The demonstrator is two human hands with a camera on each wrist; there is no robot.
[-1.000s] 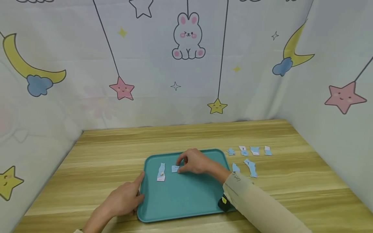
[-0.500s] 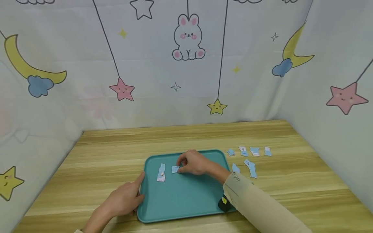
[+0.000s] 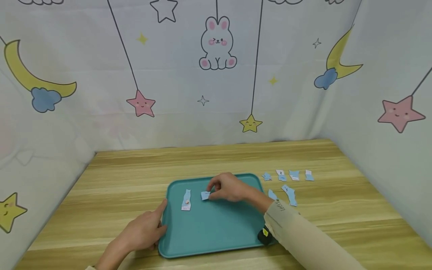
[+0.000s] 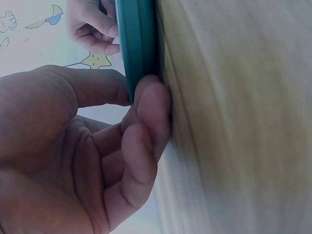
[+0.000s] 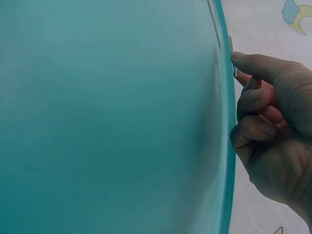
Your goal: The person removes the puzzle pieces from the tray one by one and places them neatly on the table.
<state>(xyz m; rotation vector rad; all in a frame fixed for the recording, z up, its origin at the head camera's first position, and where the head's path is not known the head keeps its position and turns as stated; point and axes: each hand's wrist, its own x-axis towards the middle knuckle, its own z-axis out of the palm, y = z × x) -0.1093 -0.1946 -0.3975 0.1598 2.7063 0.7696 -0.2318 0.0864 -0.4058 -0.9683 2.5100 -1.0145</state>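
Observation:
In the head view my right hand (image 3: pixel 229 187) is over the back of the teal tray (image 3: pixel 209 232), pinching a small torn piece of blue paper (image 3: pixel 205 195) between thumb and fingers. Edge-on, that paper (image 5: pixel 233 56) shows as a thin sliver at the thumb tip in the right wrist view. A longer torn blue-and-white paper strip (image 3: pixel 186 200) lies in the tray to its left, with a small pale spot on it. My left hand (image 3: pixel 145 229) grips the tray's left edge. In the left wrist view its thumb and curled fingers (image 4: pixel 153 105) meet at the rim.
Several torn paper pieces (image 3: pixel 289 195) lie on the wooden table (image 3: pixel 135 165) to the right of the tray, some partly behind the right sleeve (image 3: pixel 303 232). A black wrist device (image 3: pixel 264 236) hangs over the tray's front right corner. White printed cloth (image 3: pixel 182 75) walls the back and sides.
The right hand has shifted slightly to the right with the pinched paper, whose near edge now looks more tilted. The left hand, tray and longer strip stay in place.

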